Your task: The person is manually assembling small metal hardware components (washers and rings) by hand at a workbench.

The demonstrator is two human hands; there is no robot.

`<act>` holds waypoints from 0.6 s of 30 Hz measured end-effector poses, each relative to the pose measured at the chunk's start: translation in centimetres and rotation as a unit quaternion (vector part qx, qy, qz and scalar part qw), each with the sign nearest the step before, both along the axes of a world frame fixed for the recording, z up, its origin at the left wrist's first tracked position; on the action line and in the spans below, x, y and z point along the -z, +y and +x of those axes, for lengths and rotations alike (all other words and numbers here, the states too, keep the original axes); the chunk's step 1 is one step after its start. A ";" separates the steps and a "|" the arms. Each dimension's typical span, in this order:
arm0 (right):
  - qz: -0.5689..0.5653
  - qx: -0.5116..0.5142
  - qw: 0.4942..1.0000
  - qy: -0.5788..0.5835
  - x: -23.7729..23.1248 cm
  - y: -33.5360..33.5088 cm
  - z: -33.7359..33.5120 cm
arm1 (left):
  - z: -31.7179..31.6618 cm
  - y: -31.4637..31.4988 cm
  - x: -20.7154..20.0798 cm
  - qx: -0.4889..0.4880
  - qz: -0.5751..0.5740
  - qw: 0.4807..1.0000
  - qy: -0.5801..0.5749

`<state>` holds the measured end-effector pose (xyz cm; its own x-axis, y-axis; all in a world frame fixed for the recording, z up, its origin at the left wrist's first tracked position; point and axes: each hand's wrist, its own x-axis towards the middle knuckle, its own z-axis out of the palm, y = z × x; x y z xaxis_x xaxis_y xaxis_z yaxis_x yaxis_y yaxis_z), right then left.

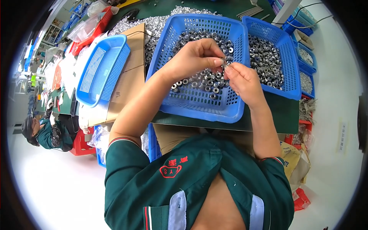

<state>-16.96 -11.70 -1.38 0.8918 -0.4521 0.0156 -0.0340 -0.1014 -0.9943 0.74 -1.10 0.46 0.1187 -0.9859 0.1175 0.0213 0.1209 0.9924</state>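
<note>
Above a blue perforated basket (199, 111), my two hands meet with their fingertips close together. My left hand (199, 55) is closed, thumb and fingers pinching a small shiny metal part (223, 65). My right hand (243, 78) pinches at the same spot from the right, its fingers closed. What exactly each hand grips is too small and too covered by fingers to name. Under the hands lie many small ring-shaped metal parts (209, 82), loose in the basket, some with dark holes showing.
A second blue basket (293, 82) of similar metal parts adjoins on the right. On the left, a lighter blue basket (90, 86) rests by cardboard (128, 73). Shiny parts (153, 25) are heaped behind on the green table (285, 115). Another person (50, 132) is at far left.
</note>
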 end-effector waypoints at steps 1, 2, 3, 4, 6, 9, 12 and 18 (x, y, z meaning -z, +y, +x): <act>-0.033 0.025 0.999 0.018 0.0 0.2 0.1 | 0.1 0.0 0.1 -0.011 0.009 0.999 0.044; -0.128 0.035 0.990 0.051 -0.3 0.7 0.2 | 0.2 0.0 0.2 -0.023 0.018 0.996 0.087; -0.129 0.035 0.990 0.049 -0.1 0.9 0.2 | 0.6 -0.1 0.4 -0.045 0.047 0.989 0.136; -0.138 0.057 0.989 0.013 0.5 1.0 0.3 | 1.2 -0.2 0.8 -0.057 0.071 0.983 0.160; -0.090 0.078 0.993 -0.025 0.6 1.1 0.1 | 2.2 -0.4 2.1 -0.081 0.127 0.980 0.127; -0.075 0.078 0.991 -0.076 1.0 1.1 0.1 | 1.8 -1.0 3.6 -0.089 0.151 0.924 -0.340; -0.093 0.084 0.990 -0.059 0.8 1.1 0.1 | 0.6 -1.0 5.6 -0.128 0.118 0.801 -0.572; -0.130 0.088 0.985 -0.065 0.6 1.2 0.1 | 0.2 -1.8 6.1 -0.089 0.187 0.789 -0.578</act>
